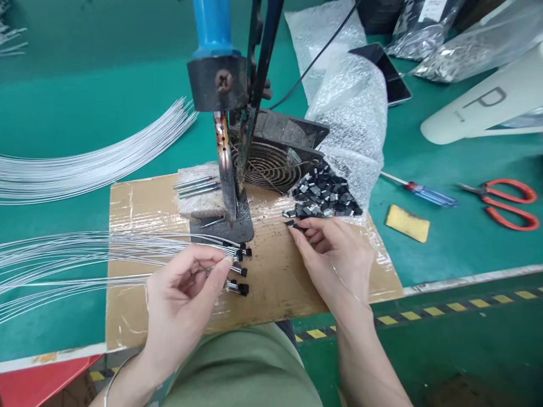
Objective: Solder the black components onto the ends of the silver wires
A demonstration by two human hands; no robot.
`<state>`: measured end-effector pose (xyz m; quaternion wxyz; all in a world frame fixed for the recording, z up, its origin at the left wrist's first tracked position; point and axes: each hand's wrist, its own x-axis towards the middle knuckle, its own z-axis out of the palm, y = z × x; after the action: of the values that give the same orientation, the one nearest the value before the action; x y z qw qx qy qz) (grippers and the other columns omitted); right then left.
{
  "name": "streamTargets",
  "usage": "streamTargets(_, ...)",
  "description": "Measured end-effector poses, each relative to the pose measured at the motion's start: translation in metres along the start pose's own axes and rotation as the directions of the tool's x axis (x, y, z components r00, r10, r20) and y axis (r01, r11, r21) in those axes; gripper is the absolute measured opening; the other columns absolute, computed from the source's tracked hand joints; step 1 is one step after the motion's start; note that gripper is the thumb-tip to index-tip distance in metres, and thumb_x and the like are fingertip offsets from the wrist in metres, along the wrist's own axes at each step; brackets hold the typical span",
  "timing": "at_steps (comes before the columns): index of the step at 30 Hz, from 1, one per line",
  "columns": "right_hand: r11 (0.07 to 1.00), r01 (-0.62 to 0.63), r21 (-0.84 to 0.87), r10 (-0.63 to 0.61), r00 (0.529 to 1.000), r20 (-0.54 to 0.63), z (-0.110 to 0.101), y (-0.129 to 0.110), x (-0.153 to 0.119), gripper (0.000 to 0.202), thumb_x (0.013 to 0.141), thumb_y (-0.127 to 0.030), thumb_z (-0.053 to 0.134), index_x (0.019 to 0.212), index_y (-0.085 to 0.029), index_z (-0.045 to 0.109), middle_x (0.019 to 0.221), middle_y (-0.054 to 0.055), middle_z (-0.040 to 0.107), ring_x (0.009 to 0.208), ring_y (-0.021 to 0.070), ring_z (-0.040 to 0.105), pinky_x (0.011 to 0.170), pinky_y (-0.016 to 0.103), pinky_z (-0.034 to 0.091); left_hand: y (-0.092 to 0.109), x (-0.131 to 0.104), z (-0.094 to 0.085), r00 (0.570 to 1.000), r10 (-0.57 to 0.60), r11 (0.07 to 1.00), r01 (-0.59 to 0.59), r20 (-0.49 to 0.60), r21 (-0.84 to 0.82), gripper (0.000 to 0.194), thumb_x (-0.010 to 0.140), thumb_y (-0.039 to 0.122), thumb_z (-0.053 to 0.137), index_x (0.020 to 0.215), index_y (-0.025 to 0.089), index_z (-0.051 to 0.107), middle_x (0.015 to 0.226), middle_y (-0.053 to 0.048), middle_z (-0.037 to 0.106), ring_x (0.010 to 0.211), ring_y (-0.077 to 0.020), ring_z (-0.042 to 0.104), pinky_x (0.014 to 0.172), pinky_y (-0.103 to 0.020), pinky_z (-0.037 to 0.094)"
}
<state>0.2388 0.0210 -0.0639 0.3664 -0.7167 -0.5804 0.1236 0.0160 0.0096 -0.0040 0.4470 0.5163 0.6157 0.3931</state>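
My left hand (189,297) is closed in a pinch over the thin white wires (139,254); a tiny bit shows at its fingertips, too small to name. Just past those fingers lie several wire ends with black caps (243,289). My right hand (335,254) pinches a small black cap (292,224) between thumb and index finger, close to the pile of black caps (326,192). Between and beyond both hands a soldering iron (224,164) with a blue handle points down from a stand, its tip above a dark metal plate (246,226).
Cardboard (271,282) covers the work area. A bundle of white wires (97,161) lies at left. A dusty fan (275,164) and bubble wrap (352,107) stand behind. To the right are a screwdriver (428,194), a yellow sponge (407,223), red-handled pliers (504,198) and a white cup (479,104).
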Motion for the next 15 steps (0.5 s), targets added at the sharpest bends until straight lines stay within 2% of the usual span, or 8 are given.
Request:
streamTargets(5, 0.984, -0.133, 0.12, 0.133, 0.991, 0.012, -0.001, -0.001, -0.006, 0.005, 0.088, -0.023, 0.077, 0.087, -0.018, 0.076, 0.076, 0.0, 0.069, 0.058, 0.0123, 0.059, 0.057, 0.027, 0.053, 0.0, 0.002, -0.001, 0.999, 0.022, 1.0, -0.023, 0.025, 0.016, 0.009, 0.092, 0.018, 0.075, 0.085, 0.024, 0.077, 0.075, 0.003, 0.073, 0.062, -0.0075, 0.058, 0.055, -0.015, 0.044)
streamTargets(9, 0.912, -0.263, 0.316, 0.273, 0.962, 0.012, 0.0, -0.003, -0.01, 0.007, 0.086, -0.026, 0.079, 0.091, -0.021, 0.078, 0.081, 0.001, 0.076, 0.064, 0.014, 0.067, 0.063, 0.028, 0.058, 0.001, 0.002, -0.002, 0.999, 0.035, 0.998, -0.036, 0.022, 0.051, 0.009, 0.091, 0.019, 0.075, 0.084, 0.024, 0.077, 0.073, 0.002, 0.072, 0.06, -0.0085, 0.056, 0.05, -0.017, 0.04)
streamTargets(12, 0.863, -0.269, 0.429, 0.295, 0.955, 0.004, 0.001, -0.009, -0.012, 0.007, 0.083, -0.025, 0.081, 0.089, -0.021, 0.08, 0.08, 0.001, 0.078, 0.067, 0.0158, 0.07, 0.064, 0.029, 0.06, 0.003, 0.002, -0.001, 0.999, 0.04, 0.997, -0.041, 0.014, 0.059, 0.007, 0.09, 0.02, 0.076, 0.084, 0.024, 0.077, 0.073, 0.002, 0.072, 0.06, -0.0093, 0.056, 0.049, -0.019, 0.038)
streamTargets(15, 0.836, -0.269, 0.478, 0.305, 0.952, 0.003, 0.001, -0.017, -0.012, 0.005, 0.082, -0.024, 0.083, 0.085, -0.021, 0.081, 0.075, 0.001, 0.076, 0.061, 0.0142, 0.067, 0.058, 0.027, 0.059, 0.007, 0.002, 0.0, 1.0, 0.01, 0.998, -0.01, -0.002, 0.059, 0.008, 0.089, 0.02, 0.076, 0.082, 0.023, 0.077, 0.072, 0.001, 0.071, 0.059, -0.0097, 0.055, 0.049, -0.02, 0.038)
